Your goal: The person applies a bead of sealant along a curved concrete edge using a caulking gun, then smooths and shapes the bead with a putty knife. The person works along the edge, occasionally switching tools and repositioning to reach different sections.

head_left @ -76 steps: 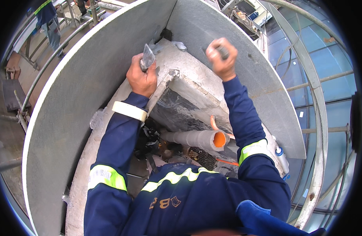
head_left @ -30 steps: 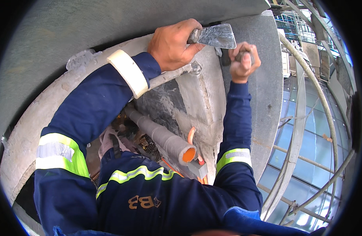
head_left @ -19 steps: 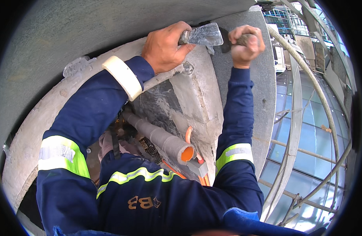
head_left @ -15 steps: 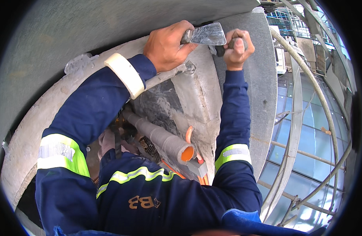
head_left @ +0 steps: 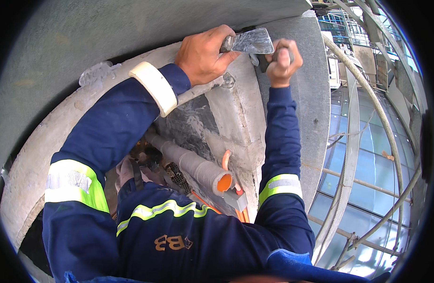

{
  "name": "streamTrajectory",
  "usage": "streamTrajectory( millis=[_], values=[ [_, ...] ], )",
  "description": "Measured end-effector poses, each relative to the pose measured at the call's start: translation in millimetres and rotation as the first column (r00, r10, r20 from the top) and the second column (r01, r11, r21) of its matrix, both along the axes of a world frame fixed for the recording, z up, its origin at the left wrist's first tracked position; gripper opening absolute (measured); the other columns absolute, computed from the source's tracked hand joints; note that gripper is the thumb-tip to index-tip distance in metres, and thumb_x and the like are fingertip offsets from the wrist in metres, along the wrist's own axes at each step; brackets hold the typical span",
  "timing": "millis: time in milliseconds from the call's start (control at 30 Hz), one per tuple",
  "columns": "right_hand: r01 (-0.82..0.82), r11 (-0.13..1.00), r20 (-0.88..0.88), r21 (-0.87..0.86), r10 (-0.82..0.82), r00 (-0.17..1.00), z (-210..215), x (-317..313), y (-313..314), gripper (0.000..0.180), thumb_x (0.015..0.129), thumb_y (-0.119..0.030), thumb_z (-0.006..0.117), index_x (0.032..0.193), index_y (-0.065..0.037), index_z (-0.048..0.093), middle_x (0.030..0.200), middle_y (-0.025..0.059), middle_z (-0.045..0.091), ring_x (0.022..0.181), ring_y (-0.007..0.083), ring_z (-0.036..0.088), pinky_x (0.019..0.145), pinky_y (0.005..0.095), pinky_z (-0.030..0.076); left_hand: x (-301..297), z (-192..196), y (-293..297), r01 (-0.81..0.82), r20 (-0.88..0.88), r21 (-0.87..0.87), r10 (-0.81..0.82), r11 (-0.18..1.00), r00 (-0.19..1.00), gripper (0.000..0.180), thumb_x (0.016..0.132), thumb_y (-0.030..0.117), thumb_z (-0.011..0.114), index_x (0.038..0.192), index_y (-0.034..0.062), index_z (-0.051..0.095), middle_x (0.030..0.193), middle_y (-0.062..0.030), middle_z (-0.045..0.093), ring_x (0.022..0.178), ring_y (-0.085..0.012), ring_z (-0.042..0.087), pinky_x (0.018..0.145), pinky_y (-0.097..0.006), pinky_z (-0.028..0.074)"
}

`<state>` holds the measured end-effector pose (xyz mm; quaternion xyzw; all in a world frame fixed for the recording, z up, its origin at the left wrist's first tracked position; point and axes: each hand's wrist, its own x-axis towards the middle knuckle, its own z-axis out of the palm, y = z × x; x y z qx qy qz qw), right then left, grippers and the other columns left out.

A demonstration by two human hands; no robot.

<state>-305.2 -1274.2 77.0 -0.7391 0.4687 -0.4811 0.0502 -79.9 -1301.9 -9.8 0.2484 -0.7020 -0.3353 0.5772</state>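
Observation:
My left hand [head_left: 203,54] is closed around the handle of a putty knife [head_left: 252,41], whose flat grey blade points right and is smeared with paste. Just right of the blade, my right hand [head_left: 284,63] is closed in a fist around a grey, rounded tool handle [head_left: 289,53]. The rest of that tool is mostly hidden by my fingers and the putty knife; a dark part shows beside my knuckles. Both hands are at the top of a concrete ledge, beside the grey panel [head_left: 299,113]. A roll of pale tape [head_left: 153,88] sits around my left wrist.
A grey wall [head_left: 84,42] curves over the upper left, with crumpled clear plastic [head_left: 98,73] along its foot. Below my arms lie a wrapped pipe [head_left: 193,162] with an orange end and a grey junction box [head_left: 235,200]. Scaffold tubes [head_left: 384,111] and glass panels [head_left: 368,188] are at right.
My right hand has shifted slightly down and left with its tool. My left hand and the putty knife sit a little farther right in view; the grips are the same.

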Motion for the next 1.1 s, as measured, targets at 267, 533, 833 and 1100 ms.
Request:
streamTrajectory(
  millis=[267, 533, 833, 1100],
  values=[
    [-0.093, 0.995, 0.100, -0.039, 0.097, 0.990, 20.6, -2.6, 10.0, 0.053, 0.098, -0.052, 0.059, 0.082, -0.001, 0.054, 0.062, 0.0061, 0.056, 0.049, 0.0107, 0.048, 0.043, 0.0272, 0.037, -2.4, 4.1, 0.8, -0.030, 0.010, -0.040, 0.031, 0.999, 0.999, 0.037, 0.090, 0.026, 0.077, 0.117, 0.0064, 0.062, 0.091, -0.0183, 0.071, 0.078, -0.0369, 0.071, 0.068, -0.043, 0.056],
    [-0.053, 0.995, 0.218, 0.085, 0.033, 0.975, -9.1, -8.7, 20.6, 0.058, 0.096, -0.057, 0.062, 0.083, -0.002, 0.052, 0.063, 0.0073, 0.051, 0.051, 0.0122, 0.046, 0.046, 0.0281, 0.038, 1.1, 2.8, 0.9, -0.017, -0.010, 0.004, 0.017, 1.000, 1.000, 0.038, 0.090, 0.026, 0.076, 0.118, 0.0057, 0.061, 0.093, -0.0198, 0.071, 0.082, -0.0395, 0.071, 0.072, -0.044, 0.056],
    [-0.079, 0.997, 0.240, 0.008, 0.075, 0.968, 6.6, -11.0, -15.2, 0.054, 0.097, -0.053, 0.057, 0.086, 0.000, 0.053, 0.065, 0.0093, 0.053, 0.050, 0.0145, 0.047, 0.045, 0.0291, 0.040, -1.3, 5.9, 0.4, 0.035, -0.009, 0.024, -0.034, 0.999, 0.999, 0.038, 0.088, 0.023, 0.077, 0.117, 0.0051, 0.061, 0.095, -0.0206, 0.071, 0.084, -0.0407, 0.071, 0.072, -0.044, 0.056],
    [-0.054, 0.983, 0.366, 0.173, -0.014, 0.930, -4.1, -31.9, 25.8, 0.053, 0.100, -0.054, 0.052, 0.085, -0.004, 0.048, 0.064, 0.0082, 0.050, 0.049, 0.0141, 0.045, 0.045, 0.0316, 0.042, -1.0, 5.6, -0.3, 0.018, 0.004, 0.033, -0.018, 0.999, 1.000, 0.035, 0.088, 0.018, 0.077, 0.116, 0.0038, 0.062, 0.097, -0.0201, 0.071, 0.084, -0.0407, 0.071, 0.071, -0.043, 0.056]
  ],
)
